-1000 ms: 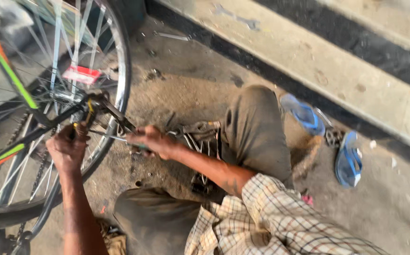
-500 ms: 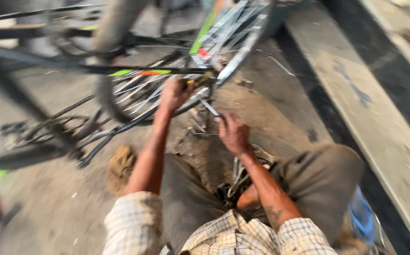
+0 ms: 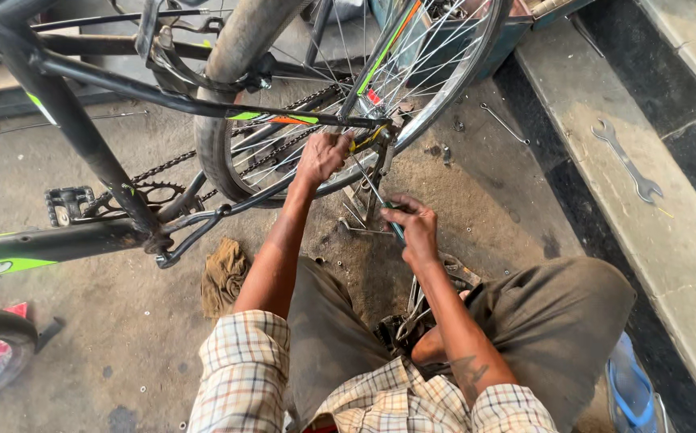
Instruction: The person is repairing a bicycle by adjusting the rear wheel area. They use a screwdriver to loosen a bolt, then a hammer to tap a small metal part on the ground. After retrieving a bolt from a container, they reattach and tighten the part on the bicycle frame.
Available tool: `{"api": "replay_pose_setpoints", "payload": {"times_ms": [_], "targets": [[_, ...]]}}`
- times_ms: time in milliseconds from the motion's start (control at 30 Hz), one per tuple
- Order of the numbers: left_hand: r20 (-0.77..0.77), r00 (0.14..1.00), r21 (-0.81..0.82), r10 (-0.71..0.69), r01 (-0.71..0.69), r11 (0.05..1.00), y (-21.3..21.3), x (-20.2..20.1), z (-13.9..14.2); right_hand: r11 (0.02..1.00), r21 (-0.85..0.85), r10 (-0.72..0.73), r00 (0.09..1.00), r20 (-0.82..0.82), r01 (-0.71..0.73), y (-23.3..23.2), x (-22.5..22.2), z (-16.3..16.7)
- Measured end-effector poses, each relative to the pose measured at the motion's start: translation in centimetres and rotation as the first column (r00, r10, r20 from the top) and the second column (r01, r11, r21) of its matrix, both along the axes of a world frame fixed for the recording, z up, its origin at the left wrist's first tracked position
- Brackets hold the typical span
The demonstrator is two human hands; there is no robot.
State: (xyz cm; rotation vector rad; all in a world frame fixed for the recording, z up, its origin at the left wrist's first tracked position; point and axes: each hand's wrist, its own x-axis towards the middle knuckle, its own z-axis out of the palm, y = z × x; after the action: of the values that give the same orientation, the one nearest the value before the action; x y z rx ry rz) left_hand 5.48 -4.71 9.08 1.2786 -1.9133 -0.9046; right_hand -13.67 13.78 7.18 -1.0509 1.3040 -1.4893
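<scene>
I sit on the ground before a black bicycle with green and orange markings. My left hand (image 3: 321,155) is closed around the frame near the rear wheel's hub (image 3: 374,136). My right hand (image 3: 412,227) grips a thin tool with a teal handle (image 3: 386,210), its metal shaft pointing up toward the hub. The rear wheel (image 3: 452,84) with its silver rim and spokes stands just beyond both hands. The chain (image 3: 280,148) runs left to the chainring (image 3: 149,195) and a pedal (image 3: 67,202).
A brown rag (image 3: 224,275) lies on the dirt floor by my left knee. A double-ended spanner (image 3: 625,159) rests on the concrete step at right, a thin rod (image 3: 503,123) lies near it. Loose metal tools (image 3: 412,309) sit between my legs. A blue sandal (image 3: 631,393) shows lower right.
The view has swung left and down, bringing the frame, chain and pedal into sight. My left hand stays at the hub; my right hand has stayed on the tool just below it.
</scene>
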Motion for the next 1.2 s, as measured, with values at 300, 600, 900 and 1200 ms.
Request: {"api": "replay_pose_setpoints", "payload": {"times_ms": [300,600,900,1200], "targets": [[-0.153,0.988,0.148,0.001,0.022,0.989,0.0,0.0,0.1,0.953,0.278,0.084,0.986,0.144,-0.122,0.3,0.2,2.1],[0.039,0.999,-0.099,-0.017,0.021,0.995,0.3,0.1,0.7,0.992,-0.079,0.093,0.995,-0.040,-0.096,0.1,-0.7,0.9],[0.423,0.900,-0.263,-0.103,0.230,0.937,-0.4,0.1,-1.1,0.963,0.254,0.122,0.985,-0.124,-0.087,0.0,-0.6,1.2],[0.376,0.926,-0.271,-0.024,0.135,0.953,1.0,-0.3,0.1,0.962,-0.252,-0.154,0.546,-0.823,-0.108,0.1,-1.5,0.2]]}}
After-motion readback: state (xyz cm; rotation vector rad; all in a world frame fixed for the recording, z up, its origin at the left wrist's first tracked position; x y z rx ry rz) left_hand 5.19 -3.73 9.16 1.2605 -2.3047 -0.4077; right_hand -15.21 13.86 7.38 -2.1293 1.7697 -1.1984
